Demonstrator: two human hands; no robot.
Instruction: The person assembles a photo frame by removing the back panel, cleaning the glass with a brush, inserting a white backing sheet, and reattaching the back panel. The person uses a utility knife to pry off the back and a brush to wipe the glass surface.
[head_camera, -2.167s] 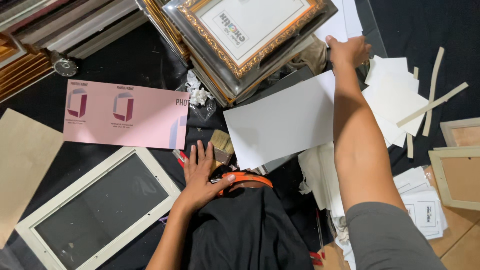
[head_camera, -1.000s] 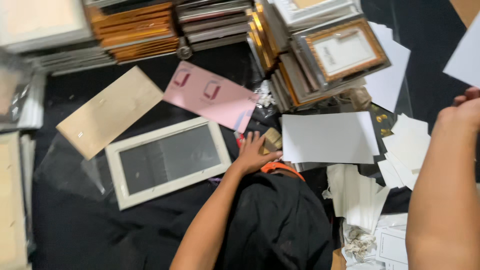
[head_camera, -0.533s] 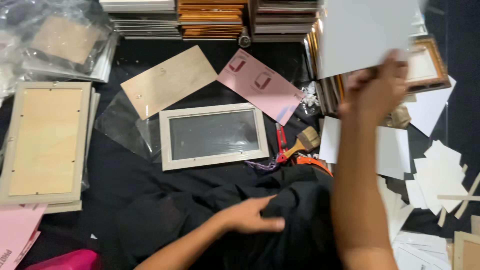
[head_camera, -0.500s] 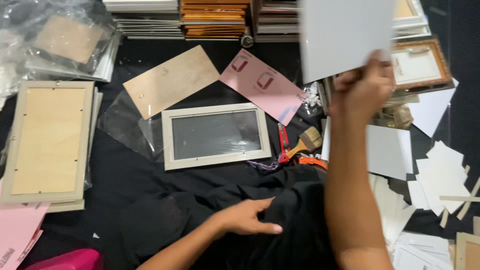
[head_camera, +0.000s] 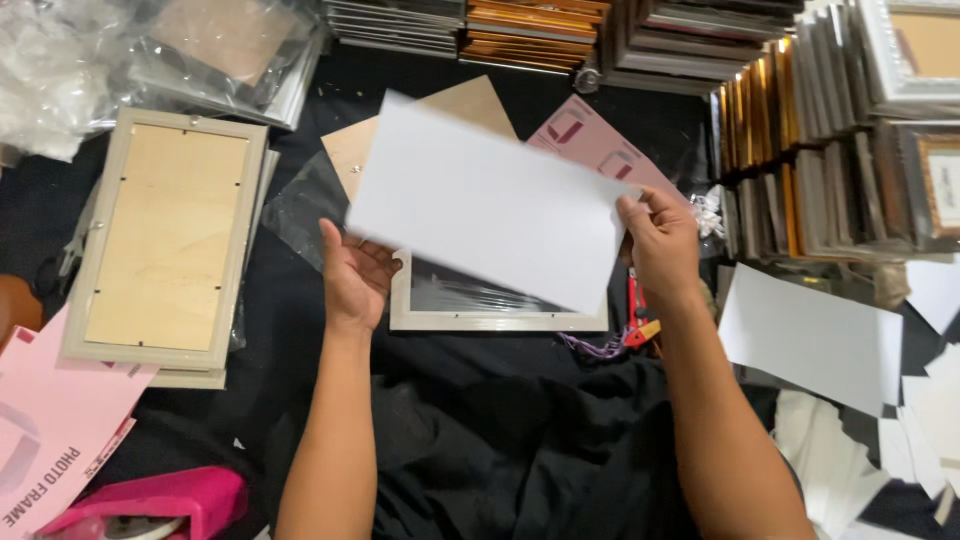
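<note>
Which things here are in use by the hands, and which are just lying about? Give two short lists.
In use:
white sheet, held by left hand and right hand
pale frame, lying under the sheet

Lying about:
face-down frame
pink sheet
pink tool
frame stacks
loose white sheet
plastic wrap

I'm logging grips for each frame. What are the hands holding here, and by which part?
A white sheet, held over the glazed frame: the right hand pinches its right edge, and the left hand supports its lower left corner.
</note>
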